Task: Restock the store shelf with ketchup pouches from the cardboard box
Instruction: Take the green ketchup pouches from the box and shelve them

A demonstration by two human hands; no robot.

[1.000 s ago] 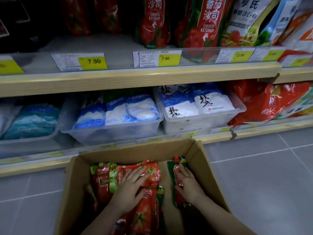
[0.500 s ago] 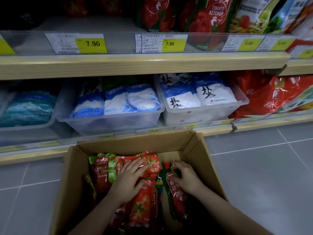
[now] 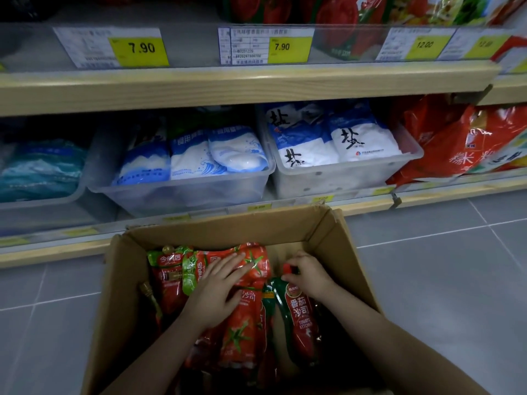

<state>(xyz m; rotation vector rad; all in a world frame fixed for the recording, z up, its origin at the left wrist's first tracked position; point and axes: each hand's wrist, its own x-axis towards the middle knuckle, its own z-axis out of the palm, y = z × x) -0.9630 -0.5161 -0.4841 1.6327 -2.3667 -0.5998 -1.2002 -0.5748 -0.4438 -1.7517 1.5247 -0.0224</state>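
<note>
An open cardboard box (image 3: 122, 283) sits on the floor below me, holding several red-and-green ketchup pouches (image 3: 242, 332). My left hand (image 3: 216, 292) lies flat with spread fingers on the pile in the box's middle. My right hand (image 3: 309, 273) pinches the red-capped top of one green-edged ketchup pouch (image 3: 299, 317) at the box's right side; that pouch lies lengthwise toward me. On the upper shelf (image 3: 248, 81), more ketchup pouches (image 3: 288, 10) stand behind a clear rail with 7.90 price tags; to their left the shelf surface is bare.
Clear plastic bins (image 3: 182, 192) of blue-and-white salt bags fill the lower shelf right behind the box. Red bags (image 3: 462, 143) lie on the lower shelf at the right. Grey tiled floor (image 3: 442, 280) spreads to the right and left of the box.
My right hand has slid up the pouch to its capped top and turned it face up, its label now showing. My left hand has stayed on the pile. My view has dipped closer.
</note>
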